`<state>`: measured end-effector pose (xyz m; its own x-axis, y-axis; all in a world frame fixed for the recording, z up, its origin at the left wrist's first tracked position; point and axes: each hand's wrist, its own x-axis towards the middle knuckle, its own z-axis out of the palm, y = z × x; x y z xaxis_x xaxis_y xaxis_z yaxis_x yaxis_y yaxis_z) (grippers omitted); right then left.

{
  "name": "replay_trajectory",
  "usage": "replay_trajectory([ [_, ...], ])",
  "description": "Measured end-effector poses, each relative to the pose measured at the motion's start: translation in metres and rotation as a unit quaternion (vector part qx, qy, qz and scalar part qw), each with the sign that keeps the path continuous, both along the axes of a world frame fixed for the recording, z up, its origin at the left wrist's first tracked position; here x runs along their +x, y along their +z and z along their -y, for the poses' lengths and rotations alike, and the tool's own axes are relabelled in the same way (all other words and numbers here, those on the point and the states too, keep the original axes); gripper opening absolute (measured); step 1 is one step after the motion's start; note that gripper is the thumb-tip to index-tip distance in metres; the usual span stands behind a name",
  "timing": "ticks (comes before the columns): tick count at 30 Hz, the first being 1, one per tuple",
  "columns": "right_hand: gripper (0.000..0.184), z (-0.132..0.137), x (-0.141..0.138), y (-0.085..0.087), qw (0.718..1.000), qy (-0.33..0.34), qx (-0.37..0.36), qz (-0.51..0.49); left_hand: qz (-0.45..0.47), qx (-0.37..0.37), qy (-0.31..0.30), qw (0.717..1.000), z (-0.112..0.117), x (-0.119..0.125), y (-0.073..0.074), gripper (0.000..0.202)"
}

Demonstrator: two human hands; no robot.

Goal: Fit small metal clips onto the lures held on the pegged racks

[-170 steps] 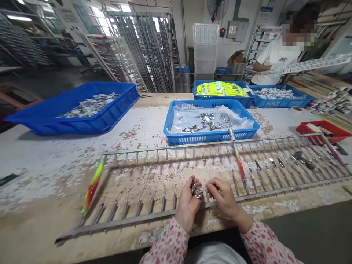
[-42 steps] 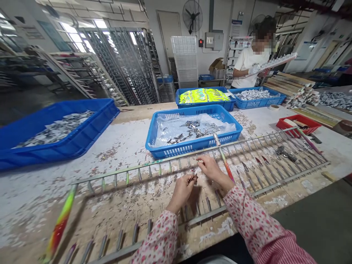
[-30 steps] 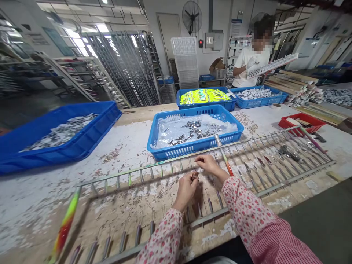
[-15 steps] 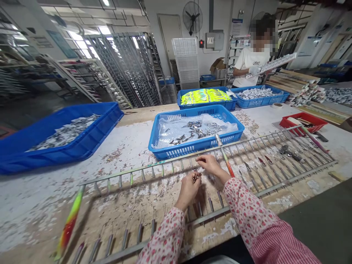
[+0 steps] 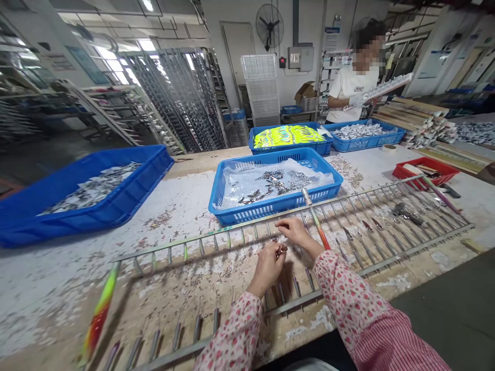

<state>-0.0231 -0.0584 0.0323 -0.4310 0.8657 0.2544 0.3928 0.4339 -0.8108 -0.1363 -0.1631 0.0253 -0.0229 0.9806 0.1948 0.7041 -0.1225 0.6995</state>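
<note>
My left hand (image 5: 267, 268) is closed over the middle of a long metal rack (image 5: 201, 235), fingertips pinched on a small dark piece whose kind I cannot make out. Just beyond it, my right hand (image 5: 297, 232) is near the rack's far bar, thumb and fingertips pressed together; anything in them is hidden. Grey pegs with thin wires line the near bar. Several dark, shiny fish-shaped pieces (image 5: 367, 227) sit along the rack's right half. A painted crossbar (image 5: 320, 230) stands right of my right hand.
Behind the rack, a blue basket (image 5: 249, 212) holds plastic sheeting and shiny pieces. A large blue tray (image 5: 127, 208) stands left, a red tray (image 5: 450, 178) right. Farther back are a basket of yellow pieces (image 5: 288, 135) and a person (image 5: 353, 85) holding a white strip.
My left hand has shifted slightly to the right, its fingers still pinched. My right hand has hardly moved. The person at the back has turned the white strip a little.
</note>
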Motion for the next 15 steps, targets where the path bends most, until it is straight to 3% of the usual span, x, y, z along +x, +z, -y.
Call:
replay_trajectory([
  [7,0.022,-0.001,0.001,-0.002,1.000,0.001,-0.029,-0.004,0.009,-0.033,0.070,0.997,-0.002,-0.001,0.001,0.018],
  [11,0.022,-0.001,-0.002,0.002,1.000,0.001,-0.018,0.013,0.002,-0.008,0.031,0.999,-0.003,-0.001,0.002,0.018],
  [15,0.024,0.012,0.006,0.010,0.997,-0.012,0.069,0.037,-0.031,0.003,0.000,1.000,-0.002,-0.007,0.000,0.018],
])
